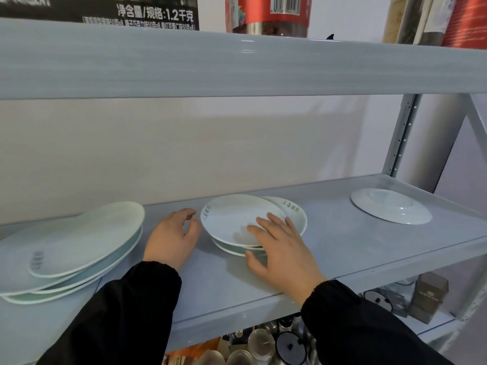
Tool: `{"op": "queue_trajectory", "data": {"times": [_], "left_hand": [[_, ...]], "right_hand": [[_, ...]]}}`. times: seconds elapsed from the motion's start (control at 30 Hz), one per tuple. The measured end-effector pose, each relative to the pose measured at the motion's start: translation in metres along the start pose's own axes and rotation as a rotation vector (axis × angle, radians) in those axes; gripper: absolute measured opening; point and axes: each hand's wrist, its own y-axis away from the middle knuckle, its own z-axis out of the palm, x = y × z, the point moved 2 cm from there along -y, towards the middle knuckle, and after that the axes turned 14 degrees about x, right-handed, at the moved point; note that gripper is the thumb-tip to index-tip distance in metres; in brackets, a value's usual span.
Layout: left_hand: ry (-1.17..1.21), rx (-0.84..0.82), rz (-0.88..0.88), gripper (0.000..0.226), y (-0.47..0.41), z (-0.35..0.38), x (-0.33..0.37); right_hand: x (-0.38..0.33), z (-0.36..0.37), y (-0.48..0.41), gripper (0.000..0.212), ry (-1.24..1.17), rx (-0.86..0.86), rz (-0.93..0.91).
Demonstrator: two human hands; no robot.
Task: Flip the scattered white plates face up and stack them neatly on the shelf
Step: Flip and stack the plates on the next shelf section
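Two white plates lie face up, overlapping, mid-shelf: the top plate [229,219] sits askew on a lower plate [292,210] with grey lettering on its rim. My right hand [279,248] grips the top plate's near right rim, fingers inside it and thumb under the edge. My left hand [171,237] rests beside the plate's left edge, fingers loosely curled, holding nothing. At the left an uneven stack of several plates [71,248] lies face up. One plate [390,206] lies face down at the far right of the grey shelf [329,241].
The shelf above [237,64] hangs low over the plates and carries jars and a box. A metal upright [400,133] stands at the back right. Below the shelf are glass jars and lids [276,341].
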Motion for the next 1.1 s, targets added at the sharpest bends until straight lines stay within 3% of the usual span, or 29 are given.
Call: {"op": "queue_trajectory", "data": {"times": [0.13, 0.37, 0.6, 0.87, 1.1], "left_hand": [[0.025, 0.010, 0.055, 0.051, 0.001, -0.004, 0.003], [0.020, 0.032, 0.149, 0.041, 0.009, -0.009, 0.011], [0.097, -0.021, 0.264, 0.053, 0.017, -0.014, 0.023], [0.152, -0.087, 0.374, 0.051, 0.021, -0.017, 0.030], [0.160, -0.107, 0.428, 0.053, 0.030, -0.022, 0.040]], "right_hand": [[0.002, 0.000, 0.001, 0.063, -0.016, -0.024, 0.074], [0.003, -0.004, 0.001, 0.076, 0.049, -0.090, 0.230], [0.001, -0.016, 0.001, 0.074, 0.017, -0.127, 0.352], [0.012, -0.054, 0.025, 0.076, 0.036, -0.037, 0.518], [0.047, -0.097, 0.060, 0.076, 0.086, -0.071, 0.606]]}}
